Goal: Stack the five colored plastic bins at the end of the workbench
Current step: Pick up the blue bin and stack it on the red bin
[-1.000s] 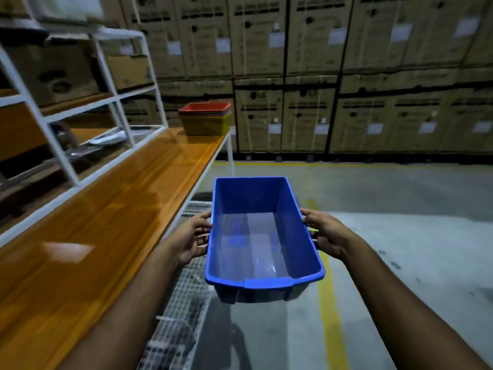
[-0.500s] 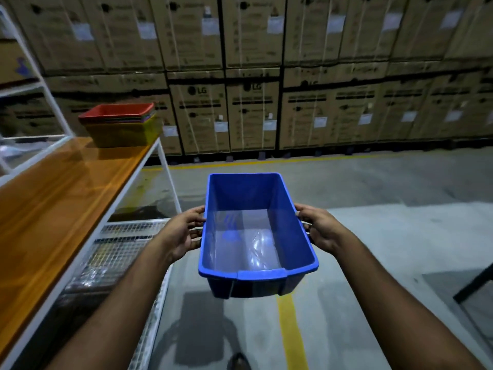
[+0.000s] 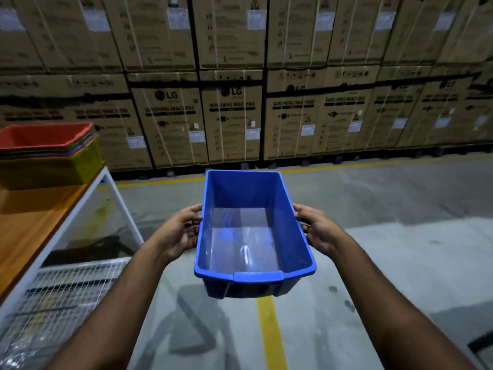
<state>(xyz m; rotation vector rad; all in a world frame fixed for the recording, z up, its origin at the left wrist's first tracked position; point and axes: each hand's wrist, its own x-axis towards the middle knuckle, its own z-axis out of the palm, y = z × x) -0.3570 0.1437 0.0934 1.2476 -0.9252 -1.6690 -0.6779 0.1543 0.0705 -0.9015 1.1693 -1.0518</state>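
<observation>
The blue bin (image 3: 254, 231) is held level in the air, mouth up and empty, its long axis running straight away from the person toward the wall of cardboard cartons (image 3: 234, 124), with one short end nearest the camera and the other pointing at the cartons. It hangs over the grey concrete floor (image 3: 400, 236), above a yellow floor line (image 3: 269, 329), to the right of the workbench (image 3: 34, 222) and well apart from it. The left hand (image 3: 181, 233) clasps the left long wall just under the rim, thumb on top and fingers curled beneath; the right hand (image 3: 317, 231) mirrors it on the right wall, so the bin is clamped between the two palms. Both forearms reach forward, nearly straight and converging slightly toward the bin. At the far end of the orange-topped workbench sits a nested stack of bins (image 3: 48, 153): a red one on top, a yellow one at the bottom, and thin green and purple rims between them (four in all, as far as the rims can be counted). One blue bin is in hand. A wire mesh shelf (image 3: 66, 292) shows under the bench.
</observation>
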